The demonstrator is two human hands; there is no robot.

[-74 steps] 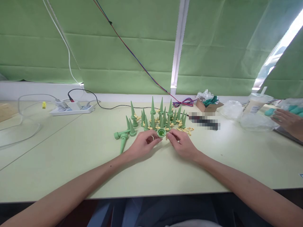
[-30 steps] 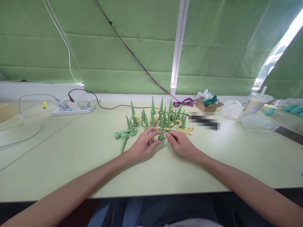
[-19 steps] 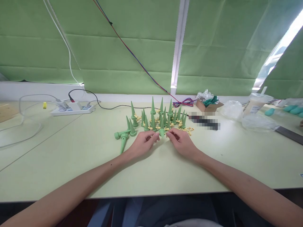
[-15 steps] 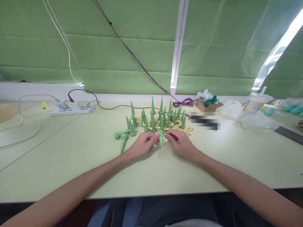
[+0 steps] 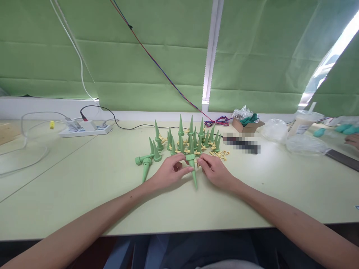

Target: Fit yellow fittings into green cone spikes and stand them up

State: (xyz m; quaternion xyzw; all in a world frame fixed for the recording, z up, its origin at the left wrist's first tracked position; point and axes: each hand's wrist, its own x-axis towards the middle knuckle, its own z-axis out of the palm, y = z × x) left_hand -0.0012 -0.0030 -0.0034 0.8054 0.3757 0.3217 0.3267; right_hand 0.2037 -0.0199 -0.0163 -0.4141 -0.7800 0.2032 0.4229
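Observation:
My left hand (image 5: 173,170) grips a green plastic watering spike (image 5: 193,170) between thumb and fingers, its wide collar up and its tip pointing down toward me. Just right of it, my right hand (image 5: 213,169) is closed in a pinch on a small yellow valve (image 5: 198,163), mostly hidden by the fingertips. Behind both hands stands a cluster of upright green spikes (image 5: 181,127), many with yellow valves at their bases. Loose yellow valves (image 5: 223,154) lie at the cluster's right. Left of my left hand, two spikes lie on their sides, one of them a spike with a hole (image 5: 146,169).
A power strip (image 5: 85,130) with plugs and cables lies at the back left. On the right are a cardboard box (image 5: 246,126), a drink cup (image 5: 301,123), plastic bags (image 5: 275,130) and a dark flat bar (image 5: 343,160). Another person's hand (image 5: 352,139) shows at the right edge.
The held spike has swung so more of its length shows, its tip now lower and nearer me. My right fingers have drawn slightly right, away from it. The other person's hand has come further in.

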